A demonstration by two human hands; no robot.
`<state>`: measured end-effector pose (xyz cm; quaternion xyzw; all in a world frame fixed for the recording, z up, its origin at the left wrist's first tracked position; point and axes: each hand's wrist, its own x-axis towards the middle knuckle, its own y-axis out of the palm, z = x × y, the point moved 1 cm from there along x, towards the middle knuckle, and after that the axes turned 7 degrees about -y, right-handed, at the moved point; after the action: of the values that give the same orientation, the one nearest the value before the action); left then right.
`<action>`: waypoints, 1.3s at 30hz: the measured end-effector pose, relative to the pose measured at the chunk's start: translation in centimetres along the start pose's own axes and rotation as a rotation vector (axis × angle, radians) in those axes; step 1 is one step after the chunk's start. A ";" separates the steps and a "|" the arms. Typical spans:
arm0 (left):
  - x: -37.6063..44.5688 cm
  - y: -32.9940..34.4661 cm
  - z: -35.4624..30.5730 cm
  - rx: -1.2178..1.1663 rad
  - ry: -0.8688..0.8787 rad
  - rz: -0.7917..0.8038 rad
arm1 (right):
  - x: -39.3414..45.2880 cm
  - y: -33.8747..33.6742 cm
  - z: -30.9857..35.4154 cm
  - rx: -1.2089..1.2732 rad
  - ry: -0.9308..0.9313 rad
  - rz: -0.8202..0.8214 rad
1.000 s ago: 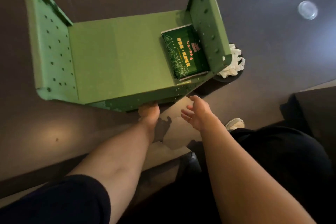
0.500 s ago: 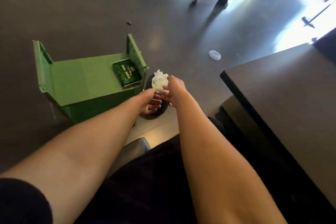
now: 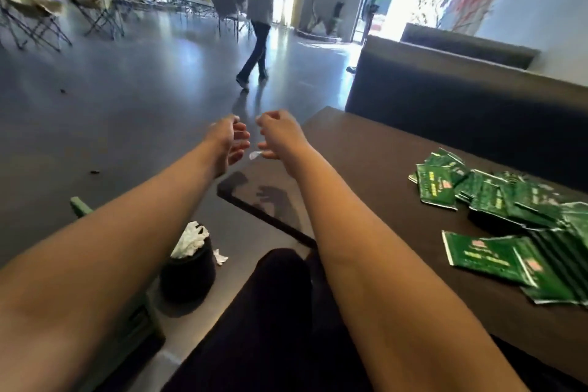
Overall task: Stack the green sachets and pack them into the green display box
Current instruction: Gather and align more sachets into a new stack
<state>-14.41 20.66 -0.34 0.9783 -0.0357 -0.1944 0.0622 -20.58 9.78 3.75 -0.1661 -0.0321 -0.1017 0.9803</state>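
Several green sachets [image 3: 496, 200] lie in a loose pile on the dark table [image 3: 366, 149] at the right. The green display box [image 3: 78, 203] stands on the floor at the lower left; my left forearm hides most of it and only a corner and a bit of its side show. My left hand [image 3: 227, 140] and my right hand [image 3: 280, 134] hover side by side in the air above the table's near-left corner, well left of the sachets. Both have loosely curled fingers and hold nothing.
A black bin [image 3: 187, 270] with white tissue in it stands on the floor beside the box, a scrap of tissue next to it. A small clear lid [image 3: 254, 154] lies on the floor. A dark sofa [image 3: 445, 89] backs the table. A person [image 3: 259, 9] walks away across the floor.
My view has swung up from the floor and the box to the table and room. Both hands have lifted away from the bin and the box, and now hang in the air holding nothing.
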 end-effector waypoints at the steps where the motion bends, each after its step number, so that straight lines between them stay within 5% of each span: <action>1: -0.1 2.5 -0.1 0.027 0.008 0.038 | 0.3 -2.6 -0.9 -0.024 0.011 -0.056; 6: 0.1 13.4 1.8 0.125 0.016 0.223 | -1.0 -15.5 -6.1 -0.182 0.100 -0.327; 9: 0.8 19.0 3.9 0.223 0.035 0.323 | -2.0 -21.8 -10.0 -0.514 0.202 -0.493; 15: 3.1 27.6 7.7 0.574 0.360 0.481 | -3.9 -28.1 -16.7 -1.059 0.588 -0.413; 20: 5.6 30.3 7.8 0.824 0.677 0.543 | -1.7 -28.5 -18.5 -1.212 0.459 -0.426; 24: 7.9 29.9 8.2 0.629 0.605 0.552 | 0.0 -29.2 -17.8 -1.243 0.365 -0.408; 27: 9.1 29.0 7.9 0.436 0.454 0.642 | 0.6 -28.6 -18.3 -1.205 0.082 -0.402; 33: 8.4 28.3 7.8 0.469 0.577 0.680 | 0.9 -27.2 -18.6 -0.977 -0.293 -0.451; 36: 9.1 27.6 7.4 0.424 0.717 0.561 | 1.2 -27.7 -18.8 -0.987 -0.226 -0.608; 39: 10.0 27.0 7.1 0.432 0.669 0.532 | 1.3 -29.3 -20.4 -1.147 0.105 -0.474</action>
<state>-9.11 -7.82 -6.94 0.9346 -0.3026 0.1654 -0.0869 -24.91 -24.29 -6.04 -0.6492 0.0398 -0.3257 0.6862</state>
